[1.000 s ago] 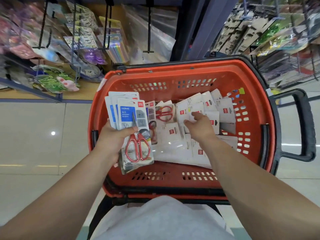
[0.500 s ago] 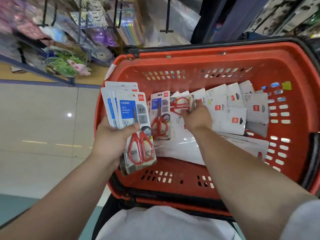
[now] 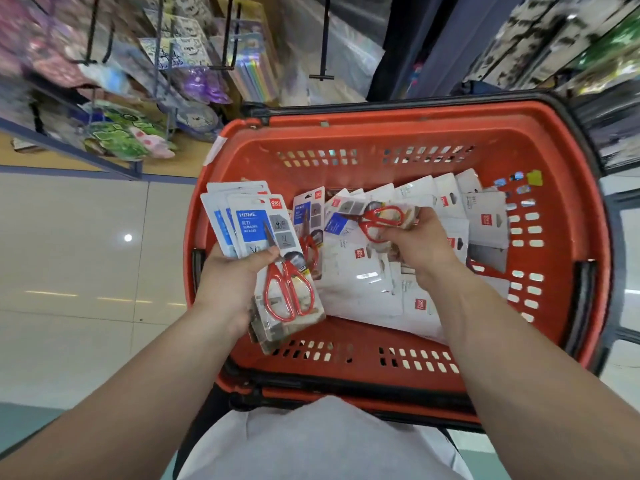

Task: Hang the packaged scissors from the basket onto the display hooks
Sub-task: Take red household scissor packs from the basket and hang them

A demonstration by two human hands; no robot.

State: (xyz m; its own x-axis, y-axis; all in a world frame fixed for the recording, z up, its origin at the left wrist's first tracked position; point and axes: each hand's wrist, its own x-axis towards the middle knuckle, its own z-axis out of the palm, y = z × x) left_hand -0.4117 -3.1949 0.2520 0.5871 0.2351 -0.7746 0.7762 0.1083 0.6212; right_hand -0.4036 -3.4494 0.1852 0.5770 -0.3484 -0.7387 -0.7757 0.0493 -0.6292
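Packaged scissors (image 3: 258, 233) sit fanned in a stack in the left hand (image 3: 227, 282), which is clamped on them. Its thumb lies across the front of the top card and its fingers are curled behind, out of sight. The top card faces up, with a blue label and red-handled scissors whose blades point away from the person. The stack hangs over the near left corner of the basket (image 3: 346, 344), its lower end above the near wall.

The right hand (image 3: 420, 244) is curled round one more pack (image 3: 379, 216), pinching it at the handle end of its red scissors. That pack lies roughly crosswise over the middle of the basket; whether it is clear of the heap or touching it I cannot tell. The two hands are apart, and a single face-up pack (image 3: 306, 223) lies between them at the left edge of the pile.

Under and beyond the right hand, a heap of packs (image 3: 360, 285) covers most of the basket floor. Nearly all lie white backs up with small red logos, reaching towards the far right corner and the right wall. The basket is red, with slotted walls and a dark rim.

Beyond its far edge, black hooks (image 3: 323, 46) stick out from a display, blurred. To the left of them hang bright packets (image 3: 194, 57). Pale floor tiles (image 3: 69, 258) lie to the left of the basket.
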